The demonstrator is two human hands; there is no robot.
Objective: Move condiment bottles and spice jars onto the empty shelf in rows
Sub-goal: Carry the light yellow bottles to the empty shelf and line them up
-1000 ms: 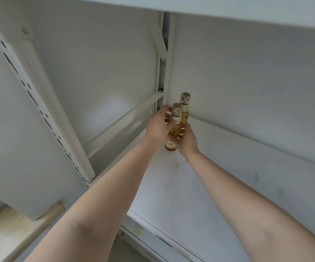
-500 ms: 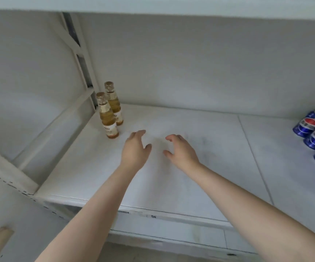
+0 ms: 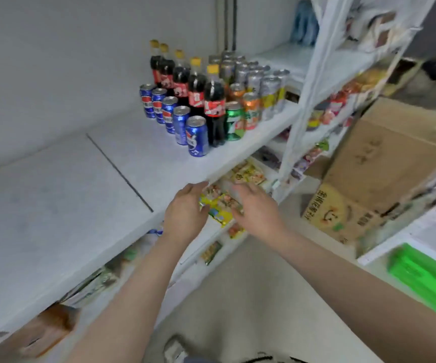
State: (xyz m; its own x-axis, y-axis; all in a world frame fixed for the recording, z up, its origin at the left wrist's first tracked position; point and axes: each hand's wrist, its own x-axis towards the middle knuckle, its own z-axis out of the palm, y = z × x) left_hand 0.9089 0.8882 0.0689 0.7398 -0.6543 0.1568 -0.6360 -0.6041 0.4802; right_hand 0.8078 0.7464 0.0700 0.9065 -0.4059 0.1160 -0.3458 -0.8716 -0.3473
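Observation:
The white shelf stretches across the left of the head view, its near part bare. My left hand hovers just past the shelf's front edge with relaxed fingers and holds nothing. My right hand floats beside it, fingers loose, also with nothing in it. Both hands are in front of the snack packets on the shelf below. No condiment bottle or spice jar shows in this view.
Blue cans, dark cola bottles and silver cans stand in rows at the shelf's far right. A cardboard box sits on the floor to the right. A green item lies on a rack at the right edge.
Both hands let go of the two amber bottles at the shelf's left back corner and drew back. The view swung right; the bottles are out of sight and the hands are past the shelf edge.

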